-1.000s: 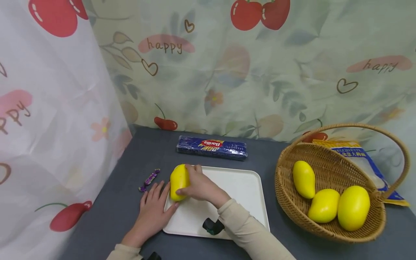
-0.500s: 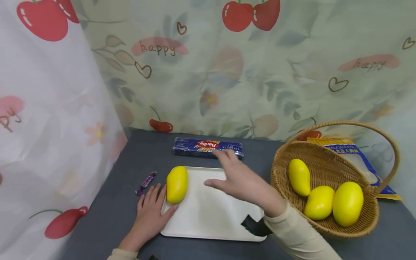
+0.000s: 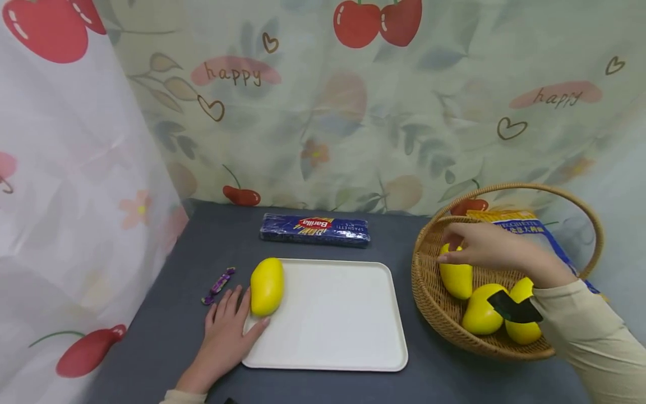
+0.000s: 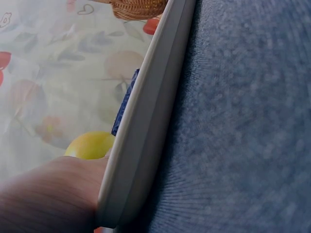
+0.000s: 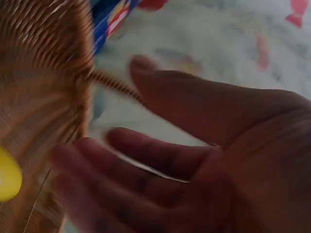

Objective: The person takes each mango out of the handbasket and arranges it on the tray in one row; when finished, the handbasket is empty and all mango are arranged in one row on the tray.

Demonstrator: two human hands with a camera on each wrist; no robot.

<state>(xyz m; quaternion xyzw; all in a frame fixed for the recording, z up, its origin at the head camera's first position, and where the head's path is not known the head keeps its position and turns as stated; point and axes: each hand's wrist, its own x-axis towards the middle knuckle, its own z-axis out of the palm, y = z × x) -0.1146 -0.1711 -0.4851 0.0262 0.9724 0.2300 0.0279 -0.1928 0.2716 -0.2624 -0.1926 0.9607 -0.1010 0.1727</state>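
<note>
My left hand (image 3: 227, 331) lies with fingers spread at the left edge of the white tray (image 3: 333, 325), its thumb over the rim. On the tray's left side rests a yellow mango (image 3: 267, 287), close to those fingers. Over the wicker basket (image 3: 423, 297) hovers my right hand (image 3: 497, 247), overlapping a mango (image 3: 456, 280) in the head view. Its fingers are loosely bent and parted from the thumb (image 5: 180, 92), and nothing is between them in the right wrist view. Two more mangoes, one (image 3: 481, 314) in the middle and one (image 3: 522, 332) partly hidden by the wrist strap, sit in the basket.
A blue Barilla spaghetti pack (image 3: 315, 230) lies behind the tray. A purple wrapped candy (image 3: 218, 286) is left of it. Behind the basket leans a blue and yellow bag (image 3: 535, 233). The basket's tall handle (image 3: 598, 224) arches over the right forearm. Patterned cloth hangs behind.
My right hand has let go of the mango at the tray's left side and moved right, over the basket. The left hand stays at the tray edge. The head view has shifted slightly right.
</note>
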